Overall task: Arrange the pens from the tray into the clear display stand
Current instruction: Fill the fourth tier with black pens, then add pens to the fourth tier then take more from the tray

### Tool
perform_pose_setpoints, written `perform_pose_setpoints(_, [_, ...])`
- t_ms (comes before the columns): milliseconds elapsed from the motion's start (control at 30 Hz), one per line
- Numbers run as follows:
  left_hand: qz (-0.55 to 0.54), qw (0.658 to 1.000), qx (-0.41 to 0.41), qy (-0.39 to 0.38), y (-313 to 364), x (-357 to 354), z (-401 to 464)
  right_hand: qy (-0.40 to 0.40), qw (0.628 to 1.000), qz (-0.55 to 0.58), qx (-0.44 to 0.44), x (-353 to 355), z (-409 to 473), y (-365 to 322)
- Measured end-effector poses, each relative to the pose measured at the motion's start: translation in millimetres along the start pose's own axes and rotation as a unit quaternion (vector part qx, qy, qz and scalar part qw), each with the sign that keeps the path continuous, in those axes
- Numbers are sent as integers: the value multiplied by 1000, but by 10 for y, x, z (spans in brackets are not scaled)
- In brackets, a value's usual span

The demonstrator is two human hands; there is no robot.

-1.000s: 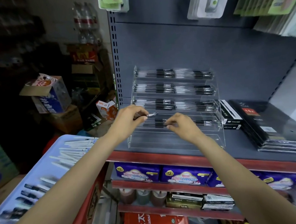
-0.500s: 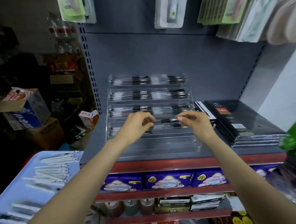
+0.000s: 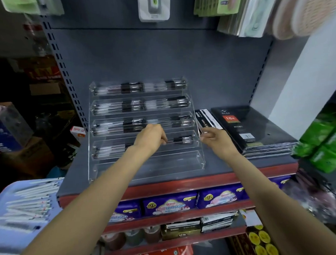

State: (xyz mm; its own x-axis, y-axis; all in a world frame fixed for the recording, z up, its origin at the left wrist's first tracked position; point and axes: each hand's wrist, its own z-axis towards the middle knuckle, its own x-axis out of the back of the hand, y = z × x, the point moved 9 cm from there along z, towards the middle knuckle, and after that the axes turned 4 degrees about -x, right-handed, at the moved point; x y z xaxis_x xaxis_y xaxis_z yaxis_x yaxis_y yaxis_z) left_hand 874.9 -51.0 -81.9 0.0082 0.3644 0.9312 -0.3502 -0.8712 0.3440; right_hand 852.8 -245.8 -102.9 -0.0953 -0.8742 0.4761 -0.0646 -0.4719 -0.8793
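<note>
The clear display stand sits on the grey shelf, and its upper tiers hold rows of black-gripped pens. My left hand reaches into the fourth tier with its fingers curled, pinching the left end of a pen that lies along that tier. Just outside the stand's right wall, my right hand holds nothing, its fingers loosely extended towards the stand. The lowest tier holds no pens. At the lower left is the blue tray with several white pens and some darker ones.
A black pen box and a stack of black notebooks lie right of the stand. Green packages are at the far right. Cardboard boxes stand on the left. Purple packs fill the shelf below, and goods hang overhead.
Both hands held the pen over the stand half a second ago. Now the pen lies in the fourth tier; my right hand has let go and moved right, past the stand's edge.
</note>
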Motion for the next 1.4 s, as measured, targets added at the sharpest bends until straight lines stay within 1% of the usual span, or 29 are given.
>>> perform_pose_setpoints(167, [8,999,-2,-39,6,-48,95,-17,1000,-7,7,-73,-35,-42])
perform_pose_setpoints(367, [-7,999,-4,-36,-20,-61,87,-21,1000,2,18,-85,-74,-32])
perform_pose_setpoints(567, [22,999,-15,-25,24,-45,97,-2,1000,-5,11,-82,-84,-13])
perform_pose_setpoints(667, [13,999,-22,-23,35,-36,84,13,1000,-27,9,-66,-115,-40])
perform_pose_setpoints(767, [-23,999,-29,15,16,48,13,80,993,-79,44,-13,-217,-185])
perform_pose_setpoints(833, [-61,995,-39,61,-22,158,-103,109,989,-66,72,-56,-329,-321])
perform_pose_setpoints(867, [-88,992,-46,84,-45,217,-193,108,989,-54,86,-124,-389,-400])
perform_pose_setpoints(933, [-130,982,-53,126,-130,341,-423,83,990,-27,108,-348,-513,-573])
perform_pose_setpoints(1000, [-152,974,-41,162,-304,468,-703,39,992,1,118,-663,-639,-751])
perform_pose_setpoints(1067, [-167,966,-13,197,-591,602,-1029,-9,992,15,125,-1042,-781,-935])
perform_pose_setpoints(1167, [-170,952,60,246,-1187,785,-1626,-66,986,27,148,-1680,-1066,-1218])
perform_pose_setpoints(1267, [-175,943,136,248,-1882,838,-2301,-127,980,6,156,-2453,-1418,-1417])
perform_pose_setpoints(1400, [-168,940,208,212,-2918,748,-3192,-195,968,-50,148,-3609,-1896,-1439])
